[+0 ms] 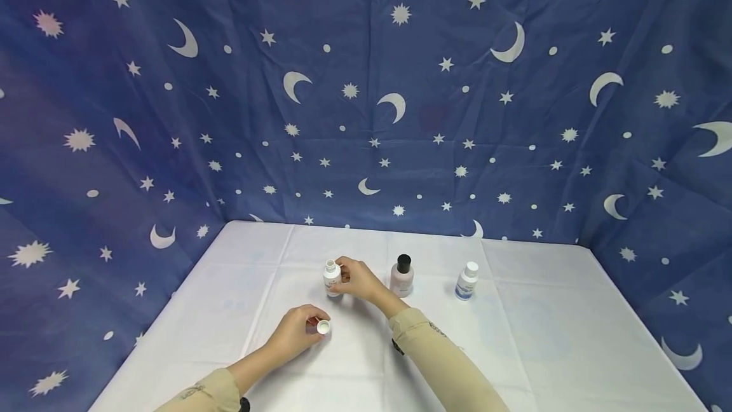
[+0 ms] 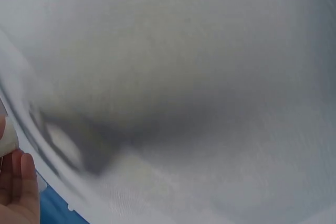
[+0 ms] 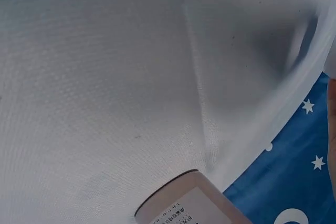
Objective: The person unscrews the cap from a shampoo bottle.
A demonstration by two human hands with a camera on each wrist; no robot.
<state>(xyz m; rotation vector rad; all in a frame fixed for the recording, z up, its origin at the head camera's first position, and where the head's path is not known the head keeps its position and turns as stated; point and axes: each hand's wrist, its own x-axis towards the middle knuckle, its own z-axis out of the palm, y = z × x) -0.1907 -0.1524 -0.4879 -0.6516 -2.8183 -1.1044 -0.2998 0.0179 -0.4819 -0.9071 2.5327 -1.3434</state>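
My right hand (image 1: 357, 280) grips a small white bottle (image 1: 332, 280) around its side, and its uncapped mouth faces up. Nearer the front, my left hand (image 1: 294, 334) pinches a white cap (image 1: 323, 327) between thumb and fingers, its hollow side showing toward the head camera. In the left wrist view, the cap (image 2: 9, 139) and a few fingers (image 2: 26, 182) appear at the left edge. Only a sliver of the right hand (image 3: 332, 129) enters the right wrist view, at its right edge.
A pinkish bottle with a black cap (image 1: 403, 278) stands just right of my right hand. Farther right is a capped white bottle with a blue label (image 1: 466, 281). White cloth covers the table (image 1: 549, 336), and a blue curtain with moons and stars (image 1: 429, 113) hangs behind it.
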